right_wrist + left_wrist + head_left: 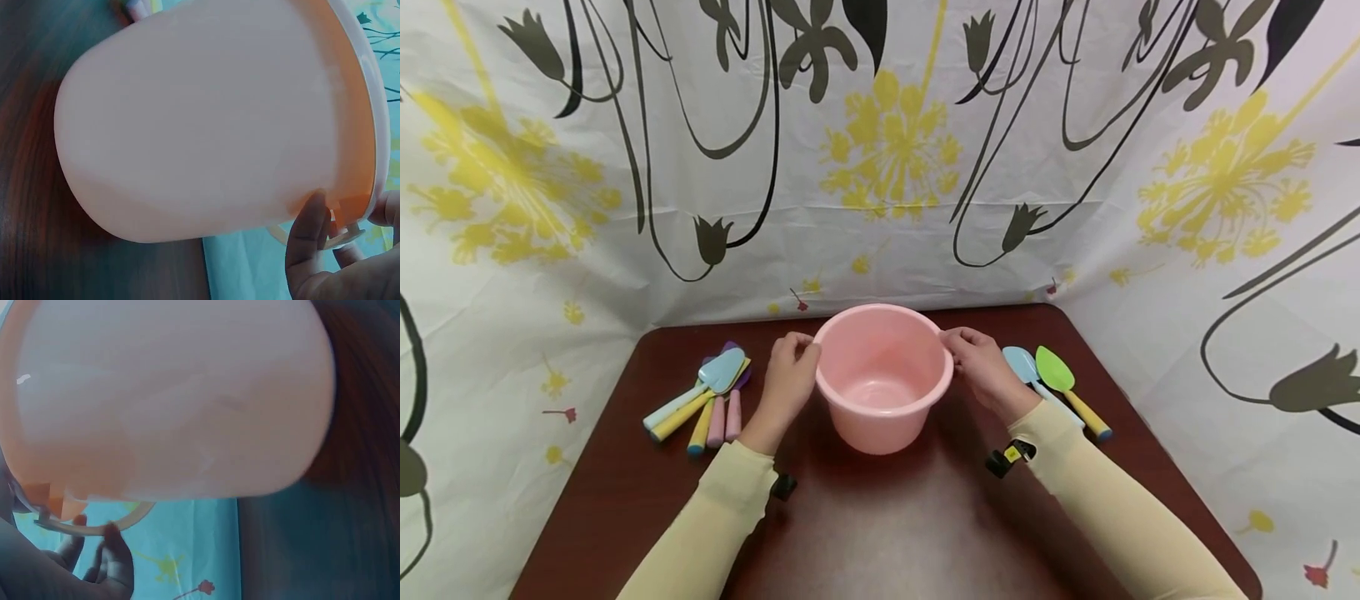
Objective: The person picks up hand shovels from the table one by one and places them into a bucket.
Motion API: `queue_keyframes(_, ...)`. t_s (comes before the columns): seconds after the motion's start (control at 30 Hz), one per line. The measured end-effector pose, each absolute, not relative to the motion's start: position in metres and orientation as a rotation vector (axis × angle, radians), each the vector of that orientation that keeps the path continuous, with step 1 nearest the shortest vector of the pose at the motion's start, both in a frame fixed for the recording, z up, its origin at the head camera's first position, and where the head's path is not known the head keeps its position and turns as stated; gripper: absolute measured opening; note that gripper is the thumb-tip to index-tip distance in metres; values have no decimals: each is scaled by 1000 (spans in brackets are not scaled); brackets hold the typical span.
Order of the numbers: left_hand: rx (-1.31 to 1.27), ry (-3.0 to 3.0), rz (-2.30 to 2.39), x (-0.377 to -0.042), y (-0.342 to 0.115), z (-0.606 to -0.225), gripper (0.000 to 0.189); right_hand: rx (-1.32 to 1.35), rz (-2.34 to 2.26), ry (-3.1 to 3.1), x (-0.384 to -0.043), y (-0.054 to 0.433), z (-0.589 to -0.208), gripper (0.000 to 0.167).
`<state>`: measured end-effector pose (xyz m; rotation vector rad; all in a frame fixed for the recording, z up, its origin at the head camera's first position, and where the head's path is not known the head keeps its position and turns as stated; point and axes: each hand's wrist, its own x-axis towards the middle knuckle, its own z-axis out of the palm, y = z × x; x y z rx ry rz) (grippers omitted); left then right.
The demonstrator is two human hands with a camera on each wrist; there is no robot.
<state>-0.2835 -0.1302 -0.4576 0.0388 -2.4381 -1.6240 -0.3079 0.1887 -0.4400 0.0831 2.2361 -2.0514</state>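
A pink plastic bucket [880, 433], upright with its mouth facing up, stands between both hands at the back middle of the table. My left hand [792, 375] pinches its left rim. In the left wrist view, a thin curved handle [87, 530] runs past the fingers of that hand [94, 565]. On the opposite side my right hand [985, 367] grips the rim, thumb and fingers around the edge where the handle [345, 238] joins, as the right wrist view shows. The inside of the bucket holds nothing visible. Whether its base touches the table cannot be told.
Left of the bucket lies a pile of toy trowels [722, 371] with light blue and purple blades and yellow and pink handles. On the right, beside my wrist, are a light blue trowel [1020, 363] and a green trowel [1055, 369]. Patterned cloth [880, 250] walls the dark red table [880, 533].
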Motion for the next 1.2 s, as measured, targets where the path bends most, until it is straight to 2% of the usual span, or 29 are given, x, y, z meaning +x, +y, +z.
queue_keyframes(0.37,52,-2390,-1982,-289,-119,-441,50,42,-1988,2304,-308,191,-441,40)
queue_keyframes(0.57,66,-2353,-2069,-293,-117,-441,53,29,-1974,2334,-309,190,-444,40)
queue_keyframes(0.87,32,-2260,-2179,-295,-116,-444,55,47,-1990,2330,-306,194,-448,49)
queue_keyframes(1.2,29,-2246,-2195,-293,-115,-444,55,19,-1837,2443,-298,230,-452,60)
